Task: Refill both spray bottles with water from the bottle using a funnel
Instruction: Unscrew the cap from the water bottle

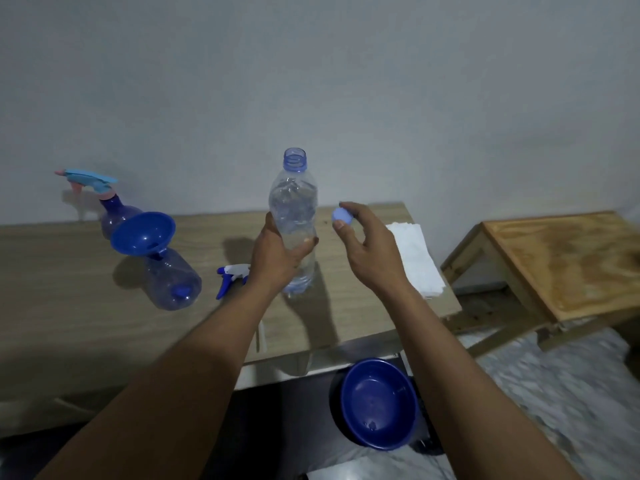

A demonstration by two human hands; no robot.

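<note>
At the far left of your worktop point(69, 271), a purple spray bottle point(116, 216) stands with its light-blue trigger head fitted. Just in front of it a second, clear spray bottle point(173, 282) stands open with the blue funnel point(142, 233) seated in its neck. Its blue-and-white trigger head point(230, 277) lies on the worktop beside your left wrist. Your left hand point(277, 258) is wrapped around the uncapped water bottle point(294, 206), held upright. Your right hand point(363, 237) pinches the bottle's blue cap point(339, 215) in its fingertips, just beside the bottle. Behind it lies a folded white paper towel point(415, 258); a blue bowl point(377, 403) sits lower down, and a wooden stool point(561, 261) stands at the right.
</note>
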